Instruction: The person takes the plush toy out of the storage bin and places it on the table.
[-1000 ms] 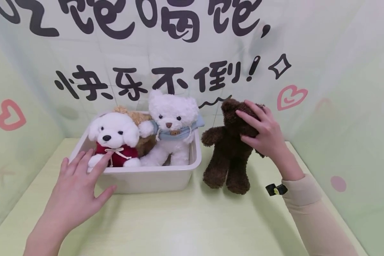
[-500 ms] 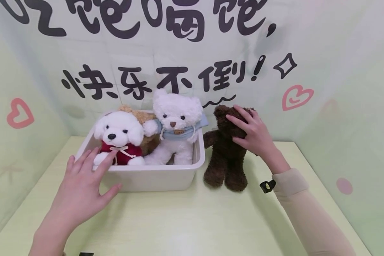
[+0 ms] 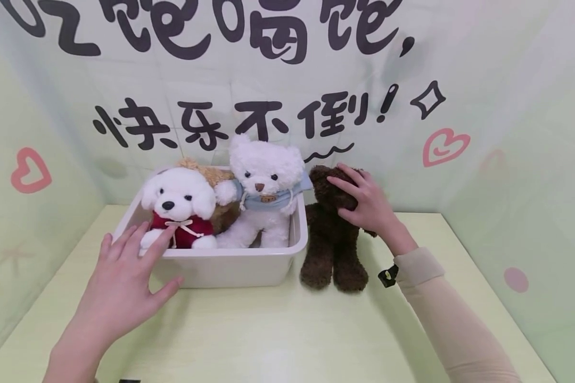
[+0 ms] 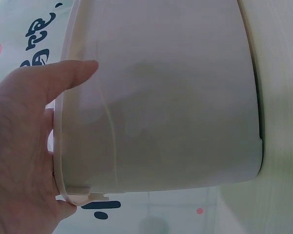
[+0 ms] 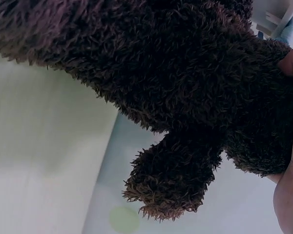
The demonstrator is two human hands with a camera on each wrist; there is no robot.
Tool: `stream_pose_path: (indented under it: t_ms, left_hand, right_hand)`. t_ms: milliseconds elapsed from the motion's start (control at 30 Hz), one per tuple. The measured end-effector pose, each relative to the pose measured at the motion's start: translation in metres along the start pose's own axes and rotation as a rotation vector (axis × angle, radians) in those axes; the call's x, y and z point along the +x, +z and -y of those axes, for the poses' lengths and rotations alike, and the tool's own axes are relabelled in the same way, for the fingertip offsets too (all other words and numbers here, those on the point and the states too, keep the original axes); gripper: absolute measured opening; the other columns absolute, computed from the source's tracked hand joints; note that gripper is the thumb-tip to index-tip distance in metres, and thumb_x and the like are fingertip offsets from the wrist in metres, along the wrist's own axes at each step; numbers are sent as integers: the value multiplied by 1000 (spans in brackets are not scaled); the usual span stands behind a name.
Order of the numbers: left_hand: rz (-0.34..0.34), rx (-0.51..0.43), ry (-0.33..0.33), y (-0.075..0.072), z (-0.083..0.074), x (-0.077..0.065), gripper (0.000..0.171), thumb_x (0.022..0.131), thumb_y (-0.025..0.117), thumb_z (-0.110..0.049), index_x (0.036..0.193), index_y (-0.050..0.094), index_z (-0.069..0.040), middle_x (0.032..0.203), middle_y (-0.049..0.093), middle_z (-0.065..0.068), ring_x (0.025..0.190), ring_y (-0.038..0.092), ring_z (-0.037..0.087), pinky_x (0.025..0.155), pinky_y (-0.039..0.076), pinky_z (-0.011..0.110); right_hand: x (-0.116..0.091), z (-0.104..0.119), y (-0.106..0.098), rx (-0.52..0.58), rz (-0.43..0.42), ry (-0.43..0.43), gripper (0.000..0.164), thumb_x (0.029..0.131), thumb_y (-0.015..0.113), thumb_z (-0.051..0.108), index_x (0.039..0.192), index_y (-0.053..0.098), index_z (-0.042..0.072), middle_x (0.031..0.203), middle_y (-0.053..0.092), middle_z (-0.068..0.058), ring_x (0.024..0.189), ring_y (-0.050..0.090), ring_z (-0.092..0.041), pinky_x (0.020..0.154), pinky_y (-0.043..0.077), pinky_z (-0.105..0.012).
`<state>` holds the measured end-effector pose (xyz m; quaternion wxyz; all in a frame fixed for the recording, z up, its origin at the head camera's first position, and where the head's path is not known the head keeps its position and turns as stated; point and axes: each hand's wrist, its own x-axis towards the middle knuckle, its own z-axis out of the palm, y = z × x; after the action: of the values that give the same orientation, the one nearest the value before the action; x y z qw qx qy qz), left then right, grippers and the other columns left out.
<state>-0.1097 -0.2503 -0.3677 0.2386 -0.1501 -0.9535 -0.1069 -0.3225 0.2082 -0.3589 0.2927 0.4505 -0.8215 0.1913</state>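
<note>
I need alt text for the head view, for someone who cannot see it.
A right hand holds a dark brown bear by its head beside a white tub. A left hand is at the tub's front rim; inside are a white toy dog, a white bear and a tan plush toy.

Black Chinese characters on the far wall point(image 3: 268, 74) read 吃饱喝饱, in an upper line point(image 3: 278, 37) cropped at the top, and 快乐不倒! in a lower line point(image 3: 259, 106), with a wavy underline point(image 3: 329, 154) and, farther right, a star outline point(image 3: 428, 100).
</note>
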Motion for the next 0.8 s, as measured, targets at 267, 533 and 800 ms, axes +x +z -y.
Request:
stream_pose_path:
  t_ms: [267, 533, 800]
  left_hand:
    - [-1, -12, 2, 0, -1, -1, 98, 72, 84, -44, 157, 40, -20, 143, 42, 38, 130, 38, 59, 115, 9, 73]
    - [-18, -10, 13, 0, 0, 0, 98, 73, 83, -46, 157, 40, -20, 143, 42, 38, 129, 39, 59, 114, 11, 74]
    - [-13, -11, 8, 1, 0, 0, 98, 73, 83, -45, 157, 41, -20, 143, 42, 38, 130, 39, 59, 115, 10, 73]
  right_hand:
    - [-7, -4, 13, 42, 39, 40, 69, 76, 73, 14, 143, 60, 9, 153, 45, -24, 129, 48, -49, 103, 36, -62]
    - [-4, -2, 11, 84, 118, 107, 68, 77, 67, 14, 144, 59, 11, 154, 46, -20, 131, 46, -47, 103, 36, -60]
    - [-1, 3, 5, 96, 230, 182, 68, 79, 67, 14, 147, 57, 15, 156, 44, -16, 130, 45, -47, 101, 40, -61]
